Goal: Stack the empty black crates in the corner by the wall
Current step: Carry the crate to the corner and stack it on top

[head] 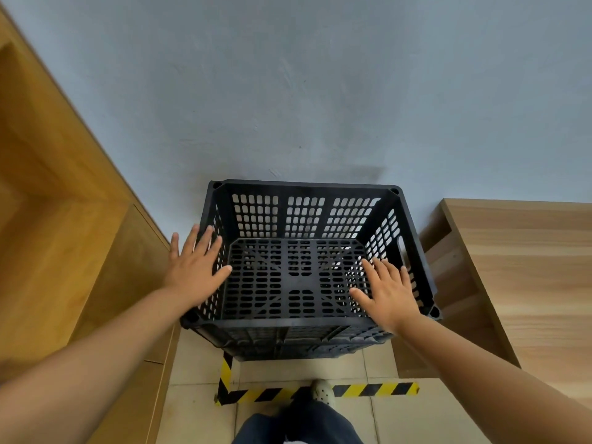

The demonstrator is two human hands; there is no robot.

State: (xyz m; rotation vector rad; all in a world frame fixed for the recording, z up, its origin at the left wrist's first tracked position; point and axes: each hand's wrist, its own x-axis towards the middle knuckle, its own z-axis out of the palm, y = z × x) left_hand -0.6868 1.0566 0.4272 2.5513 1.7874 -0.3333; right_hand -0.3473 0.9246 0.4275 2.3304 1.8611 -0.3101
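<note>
We think the job is partly done: one empty black crate (304, 270) sits by the wall (288, 91), on top of something dark, maybe another crate. We see no more crates. Our left hand (195, 267) is spread flat, fingers open, over the crate's left side. The crate sits between our hands. Our right hand (387, 290) is spread open too, over its right side, holding nothing.

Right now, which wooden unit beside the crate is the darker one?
The wooden cabinet on the left is darker, orange-brown; the one on the right is pale and grainy.
</note>
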